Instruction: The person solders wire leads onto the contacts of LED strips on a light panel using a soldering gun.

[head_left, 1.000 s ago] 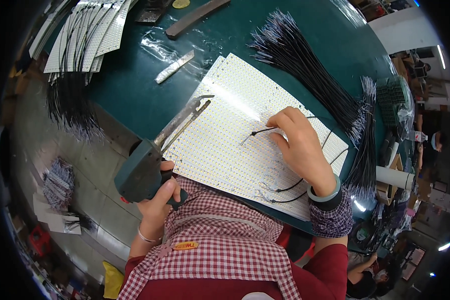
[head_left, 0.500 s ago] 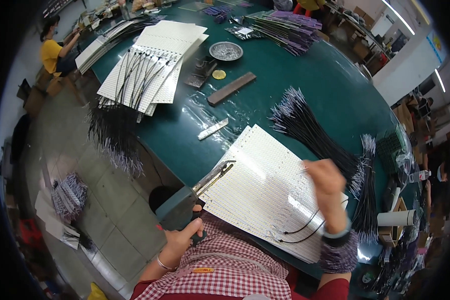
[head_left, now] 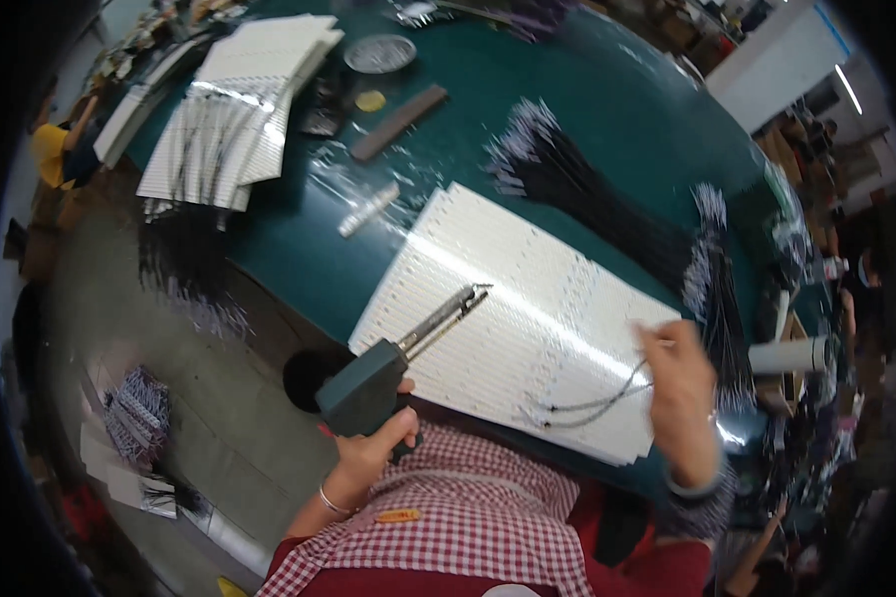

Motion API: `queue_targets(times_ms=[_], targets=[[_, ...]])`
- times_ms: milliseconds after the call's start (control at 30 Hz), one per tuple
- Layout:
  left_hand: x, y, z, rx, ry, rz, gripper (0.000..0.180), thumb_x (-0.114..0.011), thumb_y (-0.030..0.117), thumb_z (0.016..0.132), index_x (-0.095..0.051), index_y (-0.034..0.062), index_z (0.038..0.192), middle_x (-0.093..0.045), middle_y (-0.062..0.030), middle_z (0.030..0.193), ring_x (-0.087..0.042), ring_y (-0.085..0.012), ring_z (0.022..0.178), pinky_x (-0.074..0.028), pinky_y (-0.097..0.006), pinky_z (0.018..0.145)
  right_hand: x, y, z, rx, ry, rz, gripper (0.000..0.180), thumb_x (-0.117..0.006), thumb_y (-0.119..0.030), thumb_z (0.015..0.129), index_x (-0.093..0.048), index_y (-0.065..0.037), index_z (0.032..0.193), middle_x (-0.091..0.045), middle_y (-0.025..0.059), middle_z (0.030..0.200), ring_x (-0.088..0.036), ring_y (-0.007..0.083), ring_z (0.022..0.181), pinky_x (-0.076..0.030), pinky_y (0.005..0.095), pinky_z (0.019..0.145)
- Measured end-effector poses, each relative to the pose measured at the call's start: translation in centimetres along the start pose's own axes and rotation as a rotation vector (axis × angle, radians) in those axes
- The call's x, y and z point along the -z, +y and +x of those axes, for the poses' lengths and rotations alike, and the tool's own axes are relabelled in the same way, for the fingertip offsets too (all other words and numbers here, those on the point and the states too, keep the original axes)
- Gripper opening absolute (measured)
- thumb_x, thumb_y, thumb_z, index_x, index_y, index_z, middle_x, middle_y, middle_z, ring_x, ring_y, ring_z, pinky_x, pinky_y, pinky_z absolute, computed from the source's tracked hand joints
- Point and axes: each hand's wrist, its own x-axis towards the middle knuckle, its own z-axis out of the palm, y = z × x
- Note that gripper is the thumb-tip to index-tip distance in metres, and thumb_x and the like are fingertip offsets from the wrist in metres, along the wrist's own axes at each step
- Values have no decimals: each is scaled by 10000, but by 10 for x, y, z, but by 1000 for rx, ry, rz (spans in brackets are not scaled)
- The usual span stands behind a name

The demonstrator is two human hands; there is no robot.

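My left hand (head_left: 376, 448) is wrapped round the grip of a dark green soldering gun (head_left: 366, 390). Its metal tip and thin feed tube reach over a stack of white LED boards (head_left: 488, 338) at the table's near edge. Two black wires (head_left: 597, 405) lie on the near right part of the top board and curve toward my right hand (head_left: 679, 383). That hand hovers over the boards' right side, fingers curled together and somewhat blurred. Whether the wires are between its fingertips is unclear.
A bundle of black wires (head_left: 587, 194) lies beyond the boards, another bundle (head_left: 724, 328) to the right. More boards with wires attached (head_left: 234, 80) overhang the table's left edge. A dark bar (head_left: 398, 122), metal dish (head_left: 380, 54) and yellow disc (head_left: 370, 100) sit between. Someone in yellow (head_left: 55, 154) sits far left.
The whole view has shifted. The soldering gun's tip has moved from the boards' left side toward their middle. My right hand has come nearer to me, toward the wires on the board.
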Motion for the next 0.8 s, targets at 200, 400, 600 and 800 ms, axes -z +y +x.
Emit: queue_targets(times_ms=[200, 400, 600, 800], targets=[[3, -3, -6, 4, -80, 124, 433, -617, -72, 836, -499, -36, 1250, -605, -158, 1103, -599, -156, 650, -506, -287, 528, -105, -24, -12, -282, 107, 797, 86, -605, 11, 862, -610, 20, 948, -606, 143, 809, -603, 281, 681, -474, 371, 623], [4, -12, -15, 87, -113, 197, 431, -622, -69, 831, -505, -30, 1244, -603, -177, 1153, -600, -160, 617, -503, -299, 500, -114, -28, -18, -401, 107, 780, 77, -651, -20, 837, -599, 12, 883, -599, 96, 752, -548, 162, 594, -442, 309, 546], [-1, -9, -19, 147, -162, 204, 389, -627, -52, 850, -536, -37, 1228, -621, -131, 1068, -596, -138, 641, -504, -276, 536, -120, -27, -22, -366, 143, 739, 65, -658, -22, 802, -602, -6, 830, -568, 87, 754, -515, 182, 604, -422, 300, 551], [0, -9, -22, 194, -150, 226, 394, -651, -37, 854, -550, -29, 1235, -649, -95, 1041, -597, -103, 683, -507, -236, 577, -123, -23, -23, -341, 166, 715, 79, -673, -28, 759, -601, -18, 789, -556, 88, 745, -521, 209, 643, -426, 319, 569]])
